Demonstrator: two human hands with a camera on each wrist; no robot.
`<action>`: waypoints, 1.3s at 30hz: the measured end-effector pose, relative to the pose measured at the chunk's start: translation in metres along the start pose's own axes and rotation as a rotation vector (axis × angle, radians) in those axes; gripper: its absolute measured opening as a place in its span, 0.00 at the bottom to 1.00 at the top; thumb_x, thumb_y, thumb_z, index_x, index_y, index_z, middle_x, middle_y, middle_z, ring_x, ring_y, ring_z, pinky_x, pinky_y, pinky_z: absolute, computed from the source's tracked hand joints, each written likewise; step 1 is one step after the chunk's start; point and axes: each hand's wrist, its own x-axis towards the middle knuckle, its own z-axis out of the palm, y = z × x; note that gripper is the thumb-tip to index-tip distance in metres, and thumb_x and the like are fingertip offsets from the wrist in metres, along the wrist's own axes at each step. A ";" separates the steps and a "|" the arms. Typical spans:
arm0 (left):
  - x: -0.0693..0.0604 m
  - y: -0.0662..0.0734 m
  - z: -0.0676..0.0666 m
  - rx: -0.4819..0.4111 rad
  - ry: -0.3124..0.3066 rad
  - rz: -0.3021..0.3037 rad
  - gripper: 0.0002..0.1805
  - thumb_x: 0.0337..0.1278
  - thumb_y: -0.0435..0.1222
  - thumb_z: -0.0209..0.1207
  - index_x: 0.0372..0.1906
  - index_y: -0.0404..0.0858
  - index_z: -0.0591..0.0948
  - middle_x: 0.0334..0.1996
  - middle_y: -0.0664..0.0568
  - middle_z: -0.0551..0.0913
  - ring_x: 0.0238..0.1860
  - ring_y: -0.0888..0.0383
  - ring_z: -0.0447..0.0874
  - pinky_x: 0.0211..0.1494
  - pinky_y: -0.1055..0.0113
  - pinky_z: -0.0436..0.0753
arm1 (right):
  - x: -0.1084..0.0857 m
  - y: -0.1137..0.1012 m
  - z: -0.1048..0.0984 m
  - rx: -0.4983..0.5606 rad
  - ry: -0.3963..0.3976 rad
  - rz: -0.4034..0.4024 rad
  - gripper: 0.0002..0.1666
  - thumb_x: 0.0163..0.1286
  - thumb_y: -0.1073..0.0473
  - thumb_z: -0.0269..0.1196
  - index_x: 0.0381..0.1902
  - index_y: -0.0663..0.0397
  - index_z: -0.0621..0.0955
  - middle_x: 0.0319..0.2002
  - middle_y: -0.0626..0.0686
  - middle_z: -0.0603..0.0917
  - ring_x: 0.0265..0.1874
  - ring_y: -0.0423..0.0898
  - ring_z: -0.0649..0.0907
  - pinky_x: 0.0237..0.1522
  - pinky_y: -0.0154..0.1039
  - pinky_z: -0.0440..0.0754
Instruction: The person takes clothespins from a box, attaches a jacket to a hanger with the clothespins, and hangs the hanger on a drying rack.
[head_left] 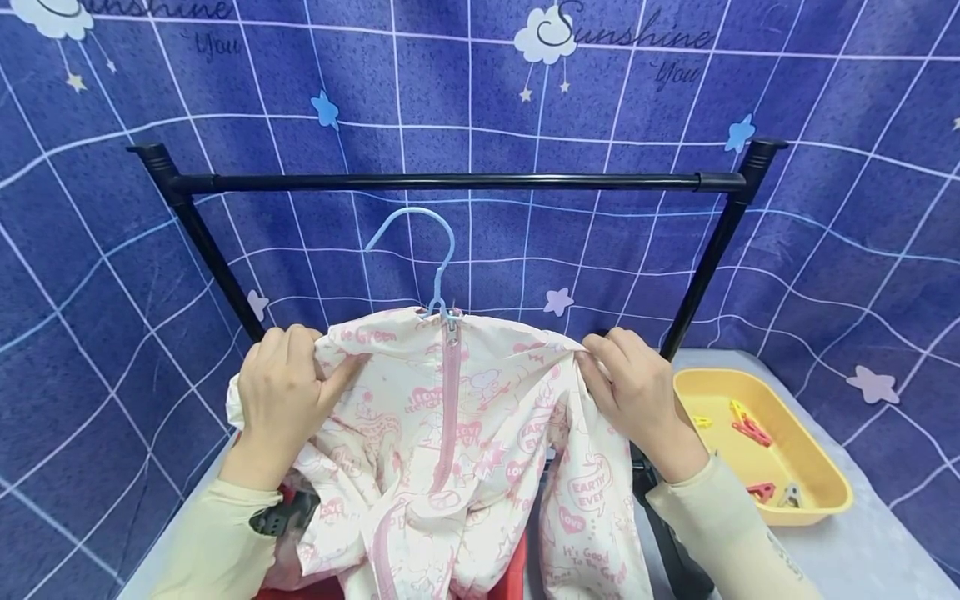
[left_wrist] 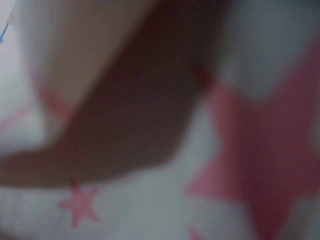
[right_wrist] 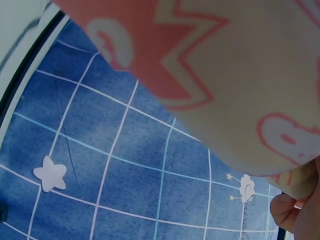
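One blue hanger (head_left: 453, 246) rises from the collar of the pink-and-white jacket (head_left: 491, 417), its curved top below the black bar (head_left: 465, 182) as the head view shows it, with a gap between them. How far in front of the bar it stands, I cannot tell. The hook's stem is roughly upright, crosswise to the bar, and its free tip points toward the bar's left end. The jacket hangs below the bar, its shoulder line running roughly along the bar's length.

Lower than the bar, the left hand (head_left: 281, 387) pinches one shoulder of the jacket between thumb and fingers; the right hand (head_left: 633, 379) pinches the other, toward the bar's right end. Of the two, the left is nearer the stem. Both forearms slant upward toward the bar, the backs of the hands facing the head camera.
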 end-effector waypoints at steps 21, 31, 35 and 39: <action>0.000 0.004 -0.001 0.000 0.008 -0.066 0.38 0.66 0.66 0.47 0.28 0.30 0.71 0.18 0.41 0.66 0.20 0.40 0.66 0.24 0.49 0.61 | -0.002 0.000 -0.003 -0.013 -0.067 0.004 0.17 0.78 0.53 0.52 0.37 0.59 0.82 0.24 0.51 0.75 0.20 0.48 0.71 0.17 0.39 0.67; -0.002 0.006 -0.001 -0.006 -0.014 -0.103 0.39 0.67 0.65 0.47 0.28 0.30 0.71 0.18 0.41 0.66 0.20 0.41 0.66 0.23 0.50 0.62 | -0.004 0.000 -0.006 0.002 -0.122 0.024 0.16 0.78 0.54 0.52 0.39 0.60 0.81 0.24 0.51 0.75 0.21 0.47 0.71 0.19 0.40 0.67; -0.003 0.006 -0.001 -0.005 -0.021 -0.114 0.38 0.67 0.65 0.47 0.28 0.29 0.71 0.17 0.41 0.66 0.19 0.41 0.65 0.22 0.51 0.62 | -0.003 0.000 -0.006 0.012 -0.125 0.023 0.16 0.77 0.55 0.53 0.39 0.61 0.81 0.25 0.52 0.76 0.22 0.47 0.71 0.20 0.41 0.68; -0.005 0.006 0.000 -0.006 -0.028 -0.121 0.39 0.67 0.65 0.46 0.28 0.29 0.71 0.17 0.41 0.66 0.19 0.42 0.65 0.22 0.51 0.62 | -0.005 0.002 -0.006 0.018 -0.119 0.021 0.14 0.76 0.56 0.54 0.38 0.61 0.81 0.27 0.53 0.78 0.24 0.49 0.73 0.23 0.43 0.70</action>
